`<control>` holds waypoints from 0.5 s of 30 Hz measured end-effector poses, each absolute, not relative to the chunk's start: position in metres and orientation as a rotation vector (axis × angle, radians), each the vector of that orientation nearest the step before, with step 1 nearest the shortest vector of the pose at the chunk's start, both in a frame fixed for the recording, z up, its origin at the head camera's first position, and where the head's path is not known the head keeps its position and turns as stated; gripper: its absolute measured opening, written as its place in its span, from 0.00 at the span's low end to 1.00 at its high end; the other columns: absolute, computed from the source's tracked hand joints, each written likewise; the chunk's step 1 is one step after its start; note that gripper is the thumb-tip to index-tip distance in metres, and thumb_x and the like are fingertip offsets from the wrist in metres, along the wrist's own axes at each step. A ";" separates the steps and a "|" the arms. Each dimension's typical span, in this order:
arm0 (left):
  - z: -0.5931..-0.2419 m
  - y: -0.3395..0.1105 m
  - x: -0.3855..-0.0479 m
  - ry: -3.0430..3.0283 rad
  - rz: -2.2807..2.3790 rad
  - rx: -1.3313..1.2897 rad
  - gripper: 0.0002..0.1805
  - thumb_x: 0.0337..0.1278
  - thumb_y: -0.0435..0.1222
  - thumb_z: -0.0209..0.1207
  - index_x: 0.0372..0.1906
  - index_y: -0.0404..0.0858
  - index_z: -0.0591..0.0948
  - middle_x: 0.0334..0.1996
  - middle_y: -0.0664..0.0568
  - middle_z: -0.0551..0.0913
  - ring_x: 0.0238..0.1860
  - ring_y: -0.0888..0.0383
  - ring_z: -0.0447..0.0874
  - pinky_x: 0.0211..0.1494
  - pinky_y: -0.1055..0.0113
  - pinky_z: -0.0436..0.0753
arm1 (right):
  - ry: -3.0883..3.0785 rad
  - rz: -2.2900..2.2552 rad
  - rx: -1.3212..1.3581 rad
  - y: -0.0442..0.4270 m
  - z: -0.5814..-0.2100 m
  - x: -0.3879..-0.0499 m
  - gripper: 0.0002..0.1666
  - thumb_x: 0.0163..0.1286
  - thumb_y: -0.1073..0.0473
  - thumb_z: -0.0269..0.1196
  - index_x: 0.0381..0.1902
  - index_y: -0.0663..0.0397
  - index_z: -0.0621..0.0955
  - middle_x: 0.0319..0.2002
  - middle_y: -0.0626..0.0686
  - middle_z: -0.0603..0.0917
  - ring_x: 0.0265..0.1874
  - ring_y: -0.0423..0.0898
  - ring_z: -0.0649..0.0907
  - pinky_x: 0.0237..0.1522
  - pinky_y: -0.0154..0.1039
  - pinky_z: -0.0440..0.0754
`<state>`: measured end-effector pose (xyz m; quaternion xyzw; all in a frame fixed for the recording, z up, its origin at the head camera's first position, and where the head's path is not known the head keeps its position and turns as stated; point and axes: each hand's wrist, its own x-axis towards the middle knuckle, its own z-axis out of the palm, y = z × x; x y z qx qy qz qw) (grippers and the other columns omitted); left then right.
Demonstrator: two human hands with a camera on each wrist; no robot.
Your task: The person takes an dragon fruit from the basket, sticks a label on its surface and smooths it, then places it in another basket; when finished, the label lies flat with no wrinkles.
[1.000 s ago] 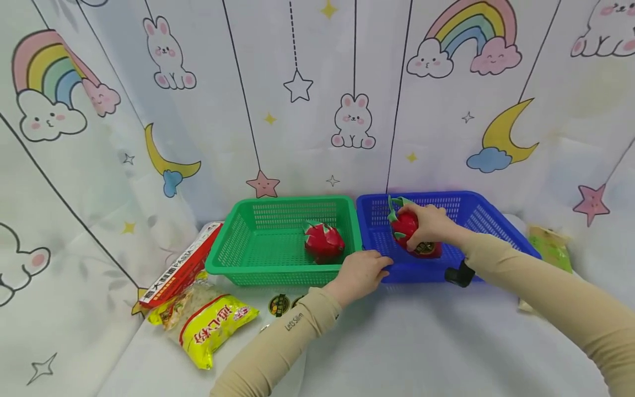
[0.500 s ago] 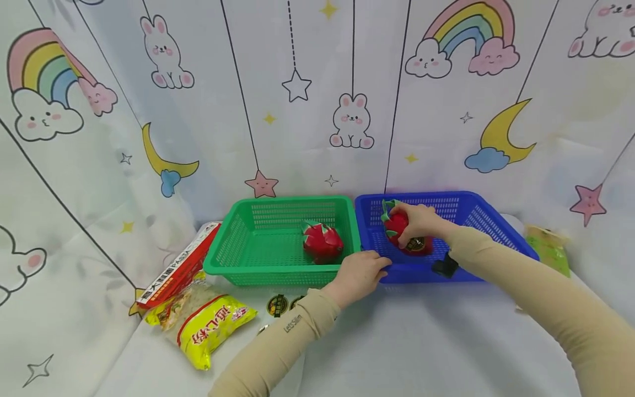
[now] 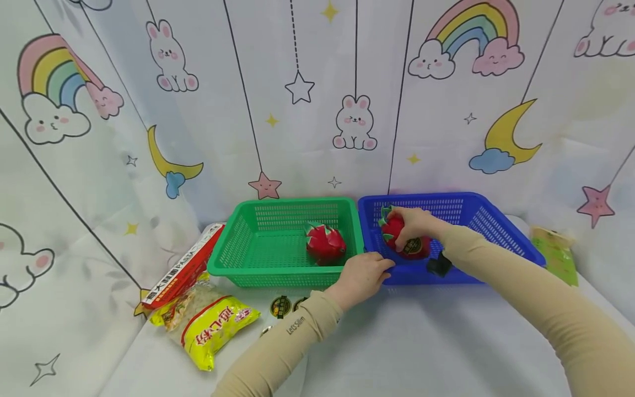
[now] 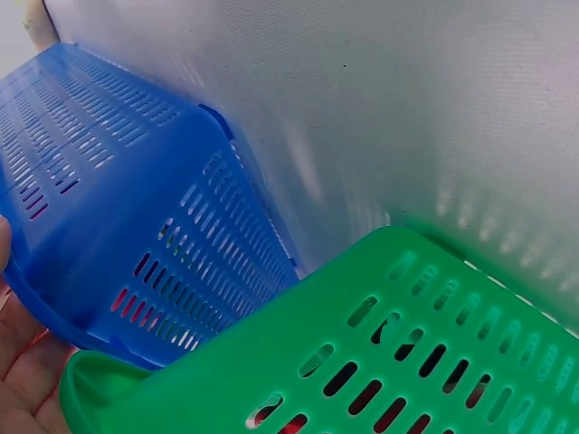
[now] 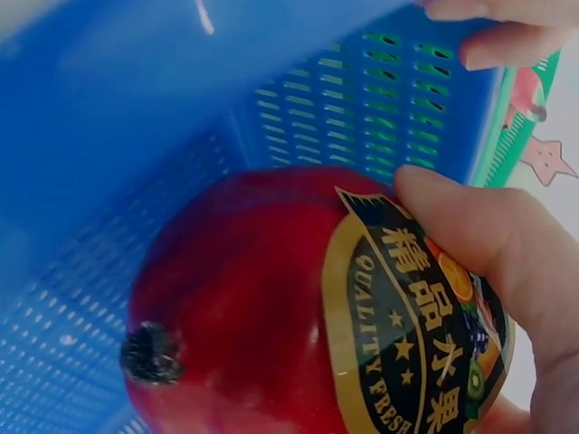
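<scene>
Where the surface [image 3: 397,342] lies closest, we see a yellow bag [image 3: 205,330] to the left, round stickers [image 3: 280,307] beside it, and a red box [image 3: 184,267] slanting just behind. Farther in, our left hand [image 3: 361,279] grips the front rim of the blue basket [image 3: 416,277] at its left corner, next to the green basket [image 3: 273,271]. Our right hand [image 3: 416,223] is curled round a dragon fruit [image 5: 244,298] inside the blue basket, thumb by its label [image 5: 412,316]; we cannot tell whether the fruit touches the bottom. We find a second fruit [image 3: 325,244] in the green basket's right part. Past the blue basket's right side sits a green bag [image 3: 555,253]; behind everything hangs a printed curtain [image 3: 307,143].
</scene>
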<state>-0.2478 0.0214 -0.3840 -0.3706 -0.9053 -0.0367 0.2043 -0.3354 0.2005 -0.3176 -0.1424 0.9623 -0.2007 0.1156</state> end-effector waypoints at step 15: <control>-0.386 0.021 -0.248 -2.525 -0.099 -1.030 0.14 0.58 0.45 0.58 0.48 0.50 0.82 0.37 0.61 0.84 0.38 0.66 0.81 0.42 0.77 0.79 | 2.717 -0.584 -0.401 0.193 -0.322 -0.332 0.47 0.38 0.58 0.73 0.58 0.53 0.67 0.49 0.65 0.74 0.43 0.59 0.77 0.35 0.50 0.82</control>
